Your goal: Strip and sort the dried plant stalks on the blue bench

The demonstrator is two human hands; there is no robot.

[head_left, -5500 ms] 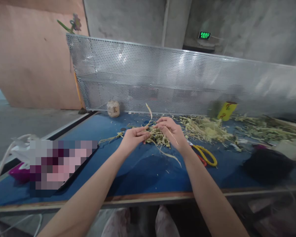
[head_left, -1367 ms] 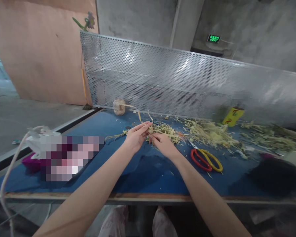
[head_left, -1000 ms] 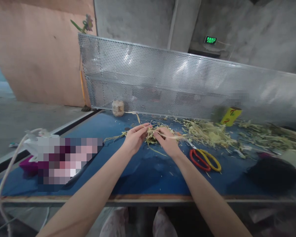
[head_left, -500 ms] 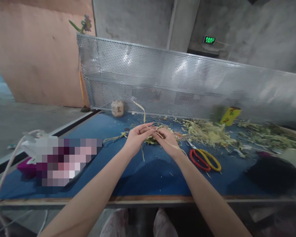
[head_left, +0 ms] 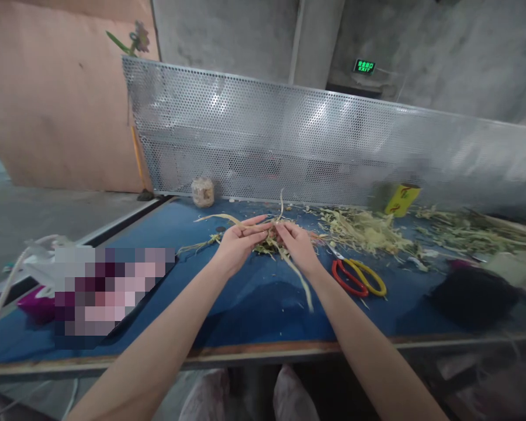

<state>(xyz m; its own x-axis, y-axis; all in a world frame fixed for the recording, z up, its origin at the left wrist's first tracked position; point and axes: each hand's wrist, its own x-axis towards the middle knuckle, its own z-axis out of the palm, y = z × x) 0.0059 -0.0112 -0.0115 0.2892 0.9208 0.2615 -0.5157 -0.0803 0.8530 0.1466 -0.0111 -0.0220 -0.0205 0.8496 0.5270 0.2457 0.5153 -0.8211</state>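
Both my hands meet over a small heap of pale dried plant strips point(head_left: 267, 245) on the blue table point(head_left: 245, 310). My left hand point(head_left: 236, 242) pinches strips between thumb and fingers; one strip curves off to the left. My right hand point(head_left: 298, 248) is closed on a strip whose long tail point(head_left: 300, 280) hangs toward me. The fingertips of both hands nearly touch.
Red and yellow scissors point(head_left: 357, 278) lie just right of my right hand. A larger pile of strips point(head_left: 363, 225) and a yellow can point(head_left: 401, 199) sit farther right, a black object point(head_left: 473, 295) at the right edge. A perforated metal screen point(head_left: 315, 146) backs the table; a small jar point(head_left: 202, 192) stands by it.
The strip that stood up between my hands half a second ago has dropped. A long tail now hangs below my right hand, and another strip sticks out to the left.
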